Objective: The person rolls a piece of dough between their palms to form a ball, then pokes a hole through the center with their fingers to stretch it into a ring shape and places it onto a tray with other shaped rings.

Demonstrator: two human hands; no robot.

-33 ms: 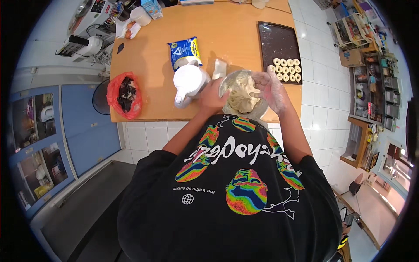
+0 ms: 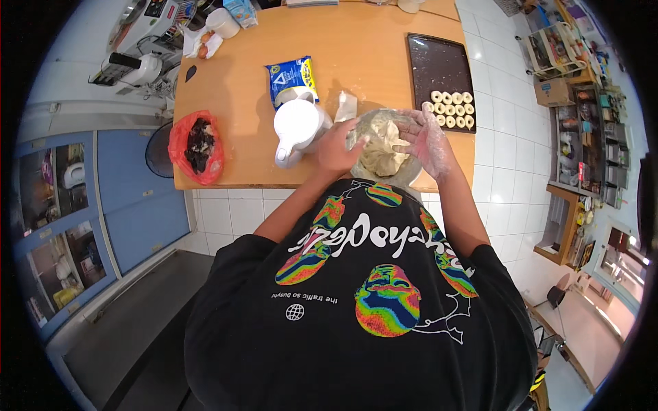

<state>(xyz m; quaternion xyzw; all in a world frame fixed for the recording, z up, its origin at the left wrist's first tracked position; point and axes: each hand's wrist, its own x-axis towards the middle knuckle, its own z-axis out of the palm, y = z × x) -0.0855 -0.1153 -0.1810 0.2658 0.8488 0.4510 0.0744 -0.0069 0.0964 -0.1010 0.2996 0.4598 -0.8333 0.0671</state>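
yellowish dough touches the floury right hand, fingers apart; left hand clasps the clear bowl.

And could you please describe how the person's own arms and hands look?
Short black sleeves end above bare forearms. The left hand is ungloved; the right hand carries a whitish, flour-like coating reaching the wrist. No watch or bracelet is visible.
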